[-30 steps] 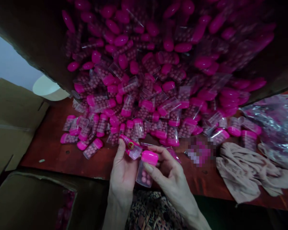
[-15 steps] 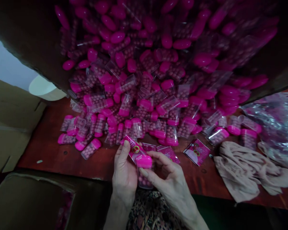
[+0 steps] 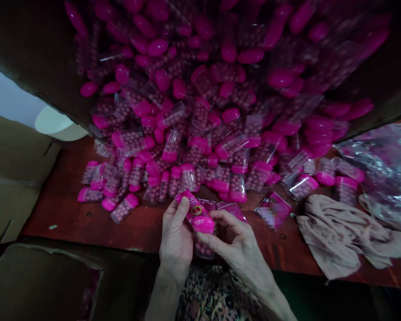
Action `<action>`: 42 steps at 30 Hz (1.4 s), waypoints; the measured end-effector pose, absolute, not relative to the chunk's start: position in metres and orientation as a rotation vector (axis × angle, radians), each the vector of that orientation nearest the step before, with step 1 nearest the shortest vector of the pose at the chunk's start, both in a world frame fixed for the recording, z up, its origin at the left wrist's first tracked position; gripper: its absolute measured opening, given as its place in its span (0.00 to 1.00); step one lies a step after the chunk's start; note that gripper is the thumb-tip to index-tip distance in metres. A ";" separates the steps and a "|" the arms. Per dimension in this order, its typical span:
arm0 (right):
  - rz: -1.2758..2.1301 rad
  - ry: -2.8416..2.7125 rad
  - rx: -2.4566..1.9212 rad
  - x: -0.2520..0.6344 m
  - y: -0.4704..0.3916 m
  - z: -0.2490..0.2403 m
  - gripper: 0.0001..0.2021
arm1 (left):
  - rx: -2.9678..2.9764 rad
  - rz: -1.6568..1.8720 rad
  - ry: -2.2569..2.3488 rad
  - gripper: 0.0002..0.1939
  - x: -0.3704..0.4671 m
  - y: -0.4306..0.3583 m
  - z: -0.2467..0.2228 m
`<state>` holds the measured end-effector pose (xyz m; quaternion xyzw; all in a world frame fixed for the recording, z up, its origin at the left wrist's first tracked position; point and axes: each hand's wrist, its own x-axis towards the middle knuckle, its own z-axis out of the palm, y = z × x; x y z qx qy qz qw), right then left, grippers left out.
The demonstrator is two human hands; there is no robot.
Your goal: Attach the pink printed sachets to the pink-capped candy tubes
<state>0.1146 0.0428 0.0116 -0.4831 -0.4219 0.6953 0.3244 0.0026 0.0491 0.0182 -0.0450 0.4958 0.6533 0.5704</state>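
At table (image 3: 116, 232) edge: our left hand (image 3: 176, 238) pinches wrapper (image 3: 193, 205), right hand (image 3: 237, 236) clamped on bottle (image 3: 203, 224); wrapper's lower end hidden from us.

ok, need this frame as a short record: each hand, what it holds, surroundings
left hand: pinching printed pink wrapper
right hand: gripping pink-capped container near its cap
wrapper inside/outside fit: can't tell, cap overlaps it in view
beyond hands: heap of similar containers
table right: crumpled cloth, shiny clear plastic
far left: cardboard, white tub
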 end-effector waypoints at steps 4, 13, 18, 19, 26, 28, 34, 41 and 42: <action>1.878 -1.022 -1.214 0.117 0.043 0.010 0.11 | 0.030 1.507 1.129 0.15 0.001 0.044 0.015; 1.887 -1.002 -1.248 0.119 0.046 0.012 0.10 | 0.282 1.365 1.083 0.12 -0.004 0.036 0.016; 2.014 -0.910 -1.146 0.120 0.048 0.007 0.13 | 0.269 1.322 1.175 0.11 -0.003 0.035 0.013; 2.022 -0.902 -1.141 0.121 0.049 0.006 0.14 | 0.280 1.325 1.176 0.11 -0.002 0.035 0.013; 2.018 -0.928 -1.173 0.125 0.051 0.007 0.16 | 0.422 1.291 1.167 0.15 -0.005 0.036 0.007; 2.050 -0.872 -1.135 0.125 0.052 0.010 0.17 | 0.436 1.264 1.137 0.16 -0.008 0.037 0.006; 2.021 -0.793 -1.083 0.124 0.051 0.010 0.20 | 0.317 1.246 1.032 0.17 -0.011 0.038 0.007; 1.816 -0.948 -1.246 0.124 0.045 0.008 0.20 | 0.274 1.240 0.971 0.11 -0.008 0.035 0.005; 1.801 -0.936 -1.258 0.124 0.045 0.009 0.20 | 0.275 1.245 0.973 0.11 -0.007 0.034 0.005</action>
